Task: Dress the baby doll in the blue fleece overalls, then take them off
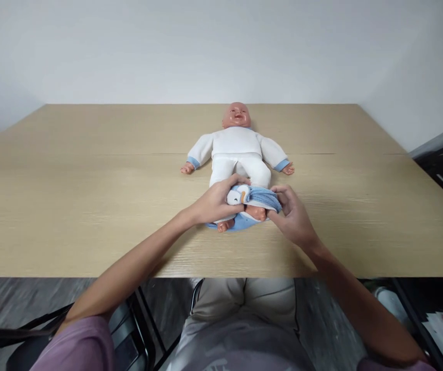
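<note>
at the doll's (239, 149) feet, both hands (left hand (216, 202), right hand (293, 219)) on a blue sock (260, 197)

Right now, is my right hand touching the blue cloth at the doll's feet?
Touching. The head view shows the right hand pinching the edge of the blue cloth, with no gap, at the feet of the doll.

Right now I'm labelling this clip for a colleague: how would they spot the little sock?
On the wide wooden table lies a baby doll in white, head towards the wall. At its feet, stretched between the left hand and the right hand, is the sock: ribbed light blue, and unlike the doll's plain blue cuffs it bears a white bird face.
</note>
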The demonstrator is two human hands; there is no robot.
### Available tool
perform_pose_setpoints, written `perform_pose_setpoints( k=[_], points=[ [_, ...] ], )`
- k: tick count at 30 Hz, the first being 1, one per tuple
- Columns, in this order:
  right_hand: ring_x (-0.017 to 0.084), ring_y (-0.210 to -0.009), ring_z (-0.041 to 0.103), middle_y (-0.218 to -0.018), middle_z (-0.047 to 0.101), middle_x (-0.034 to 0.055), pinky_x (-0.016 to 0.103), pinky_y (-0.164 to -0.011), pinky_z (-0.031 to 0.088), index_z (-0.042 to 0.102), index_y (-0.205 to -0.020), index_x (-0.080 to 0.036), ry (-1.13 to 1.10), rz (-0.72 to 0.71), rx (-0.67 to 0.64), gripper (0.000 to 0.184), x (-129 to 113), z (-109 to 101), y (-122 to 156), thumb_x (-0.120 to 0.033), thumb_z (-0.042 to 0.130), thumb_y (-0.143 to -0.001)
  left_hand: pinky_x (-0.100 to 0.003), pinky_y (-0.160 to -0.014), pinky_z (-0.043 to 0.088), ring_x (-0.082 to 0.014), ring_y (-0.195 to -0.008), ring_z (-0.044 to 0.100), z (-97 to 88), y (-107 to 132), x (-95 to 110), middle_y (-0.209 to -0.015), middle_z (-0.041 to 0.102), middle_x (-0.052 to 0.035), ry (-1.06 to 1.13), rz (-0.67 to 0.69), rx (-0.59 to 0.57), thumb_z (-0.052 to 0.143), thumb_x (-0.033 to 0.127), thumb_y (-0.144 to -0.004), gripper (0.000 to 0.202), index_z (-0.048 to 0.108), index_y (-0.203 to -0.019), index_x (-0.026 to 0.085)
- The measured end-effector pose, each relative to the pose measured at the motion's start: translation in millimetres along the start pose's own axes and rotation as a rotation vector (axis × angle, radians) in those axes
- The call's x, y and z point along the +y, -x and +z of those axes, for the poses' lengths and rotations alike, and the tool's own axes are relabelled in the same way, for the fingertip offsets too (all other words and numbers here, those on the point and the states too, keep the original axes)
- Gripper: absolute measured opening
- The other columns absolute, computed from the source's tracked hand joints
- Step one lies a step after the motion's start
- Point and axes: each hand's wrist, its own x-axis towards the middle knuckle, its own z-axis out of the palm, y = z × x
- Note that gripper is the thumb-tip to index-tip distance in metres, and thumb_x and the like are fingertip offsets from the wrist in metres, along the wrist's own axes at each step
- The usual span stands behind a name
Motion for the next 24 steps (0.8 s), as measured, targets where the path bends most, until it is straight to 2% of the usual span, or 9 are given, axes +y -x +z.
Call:
perform_pose_setpoints(
  k=[3,6,9,11,15,17,19,21,24],
  points=[
    [0.024,-0.101,0.076,-0.109,0.075,0.0024,0.038,-0.093,0.06,0.067,-0.117,-0.027,0.043,-0.048,-0.016,0.039,1,-4,-12,-0.019,0.083,-0.083,-0.046,-0.116,0.057,-0.0317,-0.126,0.074,-1.2,-1,-5,-0.137,0.079,-0.0118,-0.018,0.017,0.033,0.078,0.035,-0.088,0.052,0.068,-0.136,0.018],
    [0.026,-0.103,0.077,-0.109,0.077,0.0036,0.04,-0.095,0.06,0.068,-0.119,-0.027,0.065,-0.085,-0.07,0.039,2,-9,-23,-0.019,0.084,-0.084,-0.046,-0.113,0.057,-0.0314,-0.123,0.075,-1.3,-1,-10,-0.132,0.08,-0.0115,-0.045,0.042,0.073,0.075,0.036,-0.09,0.045,0.071,-0.131,0.018],
    [0.027,-0.103,0.077,-0.107,0.078,0.0032,0.04,-0.094,0.06,0.071,-0.12,-0.027,0.06,-0.095,-0.208,0.039,2,-19,-39,-0.02,0.086,-0.085,-0.046,-0.111,0.057,-0.03,-0.119,0.074,-1.6,-1,-13,-0.129,0.08,-0.0115,-0.071,0.068,0.092,0.073,0.038,-0.093,0.039,0.07,-0.127,0.018],
    [0.026,-0.102,0.075,-0.108,0.077,0.0028,0.039,-0.091,0.059,0.072,-0.122,-0.027,0.04,-0.07,-0.335,0.038,2,-27,-50,-0.025,0.089,-0.088,-0.047,-0.11,0.056,-0.0298,-0.116,0.072,-3.3,-1,-13,-0.126,0.079,-0.0115,-0.107,0.061,0.082,0.073,0.045,-0.097,0.038,0.07,-0.124,0.018],
    [0.026,-0.1,0.071,-0.108,0.072,0.0028,0.036,-0.085,0.057,0.074,-0.123,-0.027,0.033,0.042,-0.543,0.043,2,-40,-66,-0.047,0.095,-0.092,-0.05,-0.113,0.05,-0.032,-0.117,0.067,-14.6,3,-11,-0.123,0.077,-0.0116,-0.216,0.02,0.026,0.081,0.067,-0.098,0.056,0.071,-0.125,0.018],
    [0.023,-0.093,0.066,-0.103,0.069,0.0021,0.035,-0.081,0.054,0.077,-0.116,-0.025,0.067,0.044,-0.555,0.044,3,-41,-70,-0.056,0.096,-0.092,-0.05,-0.115,0.047,-0.0333,-0.122,0.065,-24.5,7,-12,-0.128,0.076,-0.0118,-0.259,0.025,-0.007,0.085,0.07,-0.094,0.065,0.071,-0.133,0.019],
    [0.022,-0.088,0.062,-0.097,0.065,0.0013,0.034,-0.079,0.052,0.078,-0.106,-0.025,0.062,0.019,-0.528,0.042,5,-38,-72,-0.063,0.093,-0.094,-0.049,-0.115,0.045,-0.0328,-0.122,0.064,-35.4,11,-16,-0.129,0.077,-0.0109,-0.284,0.028,-0.027,0.085,0.067,-0.095,0.062,0.072,-0.134,0.021],
    [0.022,-0.087,0.061,-0.093,0.064,0.001,0.034,-0.079,0.052,0.077,-0.099,-0.026,0.009,0.014,-0.463,0.044,9,-32,-75,-0.068,0.089,-0.096,-0.047,-0.112,0.046,-0.0311,-0.119,0.064,-44.8,14,-20,-0.124,0.078,-0.0096,-0.264,0.016,-0.015,0.082,0.064,-0.097,0.052,0.073,-0.126,0.022],
    [0.022,-0.087,0.06,-0.09,0.064,0.0004,0.034,-0.08,0.053,0.076,-0.099,-0.027,-0.043,0.038,-0.315,0.049,15,-23,-84,-0.074,0.089,-0.093,-0.043,-0.104,0.05,-0.0277,-0.11,0.065,-53.2,15,-28,-0.113,0.077,-0.008,-0.183,-0.032,0.041,0.082,0.059,-0.097,0.042,0.073,-0.113,0.021]
  ],
)
